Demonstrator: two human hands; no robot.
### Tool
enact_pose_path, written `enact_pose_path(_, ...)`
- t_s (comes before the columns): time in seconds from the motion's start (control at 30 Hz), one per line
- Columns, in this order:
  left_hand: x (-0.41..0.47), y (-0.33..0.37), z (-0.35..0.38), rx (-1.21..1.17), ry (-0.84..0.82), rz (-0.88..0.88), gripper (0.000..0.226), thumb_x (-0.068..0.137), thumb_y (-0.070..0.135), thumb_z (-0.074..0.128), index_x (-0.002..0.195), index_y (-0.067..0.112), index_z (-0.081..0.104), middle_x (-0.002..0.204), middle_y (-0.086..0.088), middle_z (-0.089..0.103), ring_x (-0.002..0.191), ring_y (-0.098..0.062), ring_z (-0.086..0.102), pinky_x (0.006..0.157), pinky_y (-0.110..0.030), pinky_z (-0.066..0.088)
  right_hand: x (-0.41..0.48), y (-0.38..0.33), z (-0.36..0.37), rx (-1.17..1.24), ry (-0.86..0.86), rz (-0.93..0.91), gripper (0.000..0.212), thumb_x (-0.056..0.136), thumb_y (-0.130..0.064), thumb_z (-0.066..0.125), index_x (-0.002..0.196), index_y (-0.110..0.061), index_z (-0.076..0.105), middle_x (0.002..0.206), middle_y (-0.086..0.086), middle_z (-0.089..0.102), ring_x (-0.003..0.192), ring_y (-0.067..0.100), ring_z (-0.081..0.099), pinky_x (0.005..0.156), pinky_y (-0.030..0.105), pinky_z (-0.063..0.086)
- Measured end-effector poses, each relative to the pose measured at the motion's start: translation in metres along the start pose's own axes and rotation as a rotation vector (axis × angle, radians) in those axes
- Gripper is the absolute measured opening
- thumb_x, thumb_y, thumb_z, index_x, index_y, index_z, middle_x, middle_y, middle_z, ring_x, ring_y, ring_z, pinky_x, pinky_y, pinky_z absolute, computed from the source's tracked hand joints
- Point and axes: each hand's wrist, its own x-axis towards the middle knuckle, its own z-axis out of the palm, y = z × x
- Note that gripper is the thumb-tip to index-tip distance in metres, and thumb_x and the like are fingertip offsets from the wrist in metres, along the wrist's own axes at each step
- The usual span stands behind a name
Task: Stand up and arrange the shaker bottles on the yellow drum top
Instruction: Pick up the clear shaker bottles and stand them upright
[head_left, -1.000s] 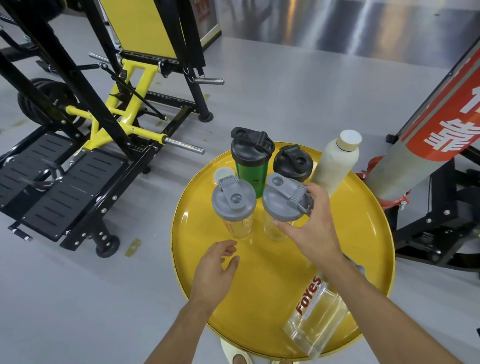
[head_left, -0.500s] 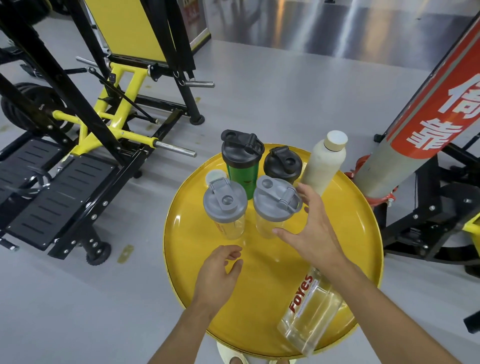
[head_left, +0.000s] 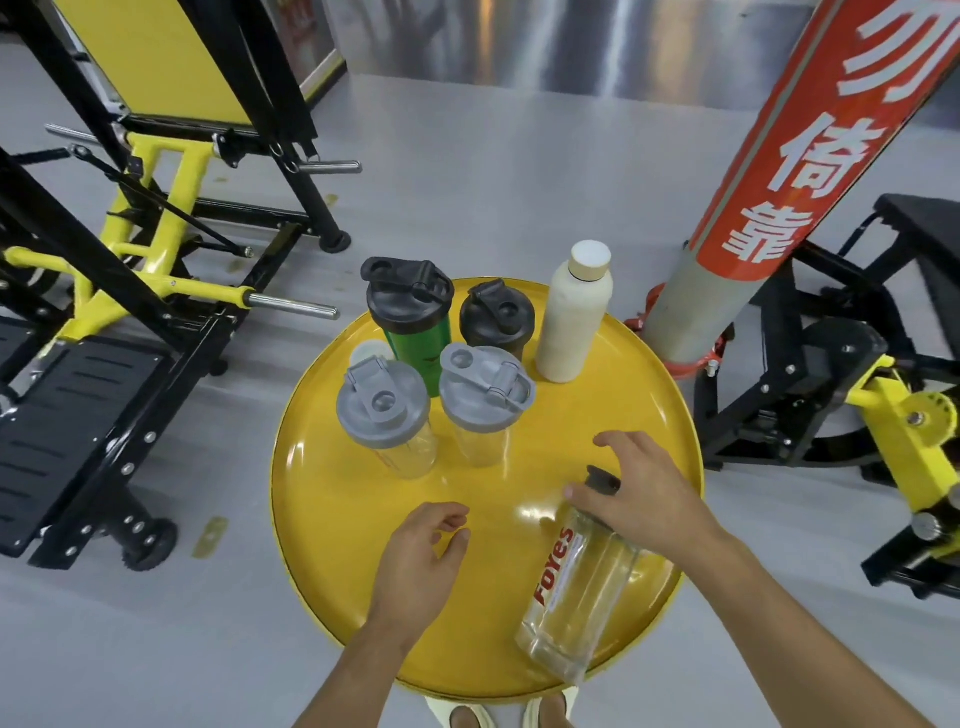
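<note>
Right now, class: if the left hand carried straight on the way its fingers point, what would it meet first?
The left hand points up and slightly right across the bare yellow drum top. First in line looks to be the right-hand grey-lidded clear shaker, though height above the surface is unclear, so it might pass over.

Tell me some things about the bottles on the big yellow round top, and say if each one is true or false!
1. The clear bottle with red letters lies on its side. True.
2. The green bottle has a grey lid. False: its lid is black.
3. The right hand is over the lying bottle's cap end. True.
4. The left hand holds a bottle. False: it is empty, above the yellow drum top.
5. The cream bottle has tipped over. False: it stands upright.
</note>
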Motion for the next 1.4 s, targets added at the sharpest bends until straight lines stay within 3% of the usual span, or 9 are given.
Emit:
enact_pose_path(0.13,0.002,0.001,0.007,0.021,-0.028,0.003,0.021,0.095,0.017,0.068,0.115,0.022,0.071,0.106,0.015,0.068,0.101,-0.001,0.064,0.092,-0.033,0.055,-0.008,0.012,-0.002,-0.037,-0.07,0.094,0.088,0.07,-0.082,0.062,0.139,-0.029,0.047,0.139,-0.004,0.047,0.124,0.02,0.048,0.094,0.037,0.048)
enact_pose_path(0.33,0.006,0.005,0.017,0.053,-0.048,0.019,0.021,0.095,0.019,0.068,0.115,0.022,0.071,0.107,0.016,0.068,0.102,-0.001,0.064,0.093,-0.033,0.055,-0.014,0.017,-0.001,-0.033,-0.18,0.153,0.085,0.059,-0.094,0.054,0.121,-0.035,0.049,0.105,-0.01,0.055,0.094,0.012,0.056,0.073,0.033,0.049)
enact_pose_path(0.47,0.01,0.007,0.02,0.061,-0.057,0.029,0.022,0.095,0.021,0.068,0.117,0.023,0.07,0.107,0.016,0.068,0.103,-0.002,0.064,0.093,-0.035,0.055,-0.015,0.018,0.001,0.02,-0.197,0.142,0.087,0.053,-0.098,0.053,0.114,-0.036,0.048,0.097,-0.011,0.061,0.086,0.009,0.06,0.071,0.034,0.053)
enact_pose_path(0.63,0.015,0.008,0.021,0.064,-0.058,0.03,0.021,0.095,0.022,0.069,0.116,0.024,0.07,0.107,0.018,0.067,0.103,-0.004,0.065,0.092,-0.036,0.056,-0.01,0.015,-0.001,0.045,-0.17,0.142,0.081,0.055,-0.09,0.06,0.114,-0.035,0.048,0.098,-0.01,0.063,0.084,0.01,0.062,0.075,0.039,0.057)
enact_pose_path(0.83,0.016,0.007,0.018,0.059,-0.048,0.022,0.022,0.095,0.02,0.069,0.116,0.023,0.071,0.107,0.017,0.067,0.102,-0.003,0.065,0.092,-0.034,0.056,-0.006,0.007,-0.007,0.053,-0.102,0.123,0.074,0.061,-0.084,0.065,0.116,-0.038,0.047,0.097,-0.015,0.061,0.081,0.006,0.061,0.069,0.036,0.055)
enact_pose_path(1.1,0.015,0.006,0.013,0.026,-0.019,0.002,0.021,0.095,0.02,0.069,0.115,0.024,0.071,0.108,0.017,0.067,0.102,-0.002,0.065,0.092,-0.033,0.056,0.0,-0.015,-0.033,0.068,0.095,0.003,0.084,0.064,-0.078,0.071,0.131,-0.033,0.048,0.115,-0.015,0.054,0.098,0.01,0.056,0.076,0.034,0.052)
enact_pose_path(1.27,0.011,0.007,0.013,0.015,-0.012,-0.002,0.02,0.095,0.02,0.069,0.114,0.024,0.072,0.107,0.016,0.068,0.103,-0.002,0.065,0.092,-0.031,0.055,-0.001,-0.032,-0.048,-0.017,0.216,-0.111,0.08,0.068,-0.07,0.075,0.134,-0.037,0.043,0.114,-0.023,0.045,0.1,0.005,0.05,0.068,0.028,0.039)
enact_pose_path(1.4,0.008,0.007,0.013,0.013,-0.002,0.008,0.02,0.094,0.019,0.069,0.114,0.024,0.072,0.106,0.016,0.068,0.102,-0.003,0.065,0.092,-0.031,0.055,0.003,-0.037,-0.049,-0.021,0.27,-0.182,0.084,0.068,-0.067,0.077,0.137,-0.035,0.042,0.123,-0.022,0.046,0.107,0.006,0.05,0.071,0.028,0.041)
